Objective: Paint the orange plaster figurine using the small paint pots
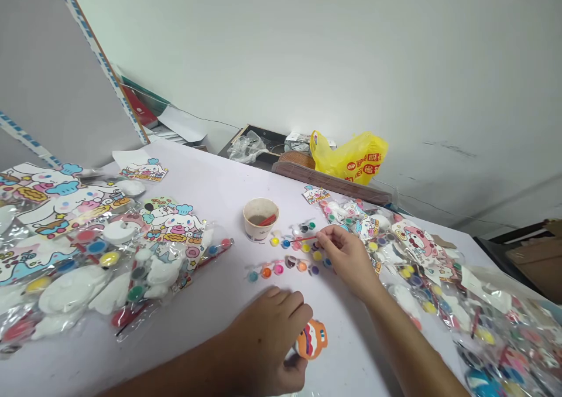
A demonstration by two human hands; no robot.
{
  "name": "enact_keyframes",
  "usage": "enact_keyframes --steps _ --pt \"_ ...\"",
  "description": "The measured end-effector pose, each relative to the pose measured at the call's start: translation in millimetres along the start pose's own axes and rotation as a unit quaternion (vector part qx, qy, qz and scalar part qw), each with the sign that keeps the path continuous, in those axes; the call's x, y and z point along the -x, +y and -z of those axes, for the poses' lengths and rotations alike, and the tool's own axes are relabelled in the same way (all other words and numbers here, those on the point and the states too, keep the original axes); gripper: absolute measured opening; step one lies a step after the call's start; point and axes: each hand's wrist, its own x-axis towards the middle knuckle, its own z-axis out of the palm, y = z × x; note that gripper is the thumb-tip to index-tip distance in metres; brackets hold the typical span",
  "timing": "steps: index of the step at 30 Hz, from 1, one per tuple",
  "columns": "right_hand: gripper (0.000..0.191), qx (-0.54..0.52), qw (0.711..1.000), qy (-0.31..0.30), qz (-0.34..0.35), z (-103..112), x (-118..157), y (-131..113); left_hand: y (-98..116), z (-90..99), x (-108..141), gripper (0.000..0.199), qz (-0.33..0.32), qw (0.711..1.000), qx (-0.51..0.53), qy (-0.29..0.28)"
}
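My left hand (274,338) grips a small painted figurine (312,339) by its left edge, low over the table. The figurine is mostly orange, with white, red and dark marks. Between the fingertips of my right hand (345,255) is a thin red paintbrush (307,238), its tip down at a blue paint pot (286,243). Rows of small paint pots lie around it: an orange pot (266,272), a pink pot (278,269) and a dark green pot (311,225) are among them. Behind the pots stands a paper cup (260,218) holding murky water and a red stick-like thing.
Clear bags of white figurines and paints (74,286) cover the table's left side. More such bags (421,268) run along the right. A yellow plastic bag (351,157) and a dark tray (272,142) sit beyond the far edge, by the wall. A grey panel (52,63) rises at left.
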Motion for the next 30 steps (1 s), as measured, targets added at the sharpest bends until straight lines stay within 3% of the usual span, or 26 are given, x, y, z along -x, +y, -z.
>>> enact_keyframes --steps 4,9,14,20,30 --pt "0.033 -0.048 0.999 0.020 -0.004 20 17 -7 1 2.5 1 0.021 -0.006 1.000 -0.005 -0.005" --pt "0.037 -0.098 0.993 0.058 -0.022 47 79 6 1 4.2 1 0.020 -0.007 1.000 -0.008 0.000" --pt "0.040 -0.103 0.985 0.114 -0.074 40 135 40 2 3.3 2 0.023 -0.001 1.000 -0.008 -0.004" --pt "0.043 -0.071 0.993 0.078 -0.055 27 136 55 4 0.5 2 0.024 0.005 1.000 -0.009 0.009" --pt "0.038 -0.085 0.992 0.073 -0.065 21 144 60 5 2.7 1 0.023 0.026 0.999 0.026 -0.014"
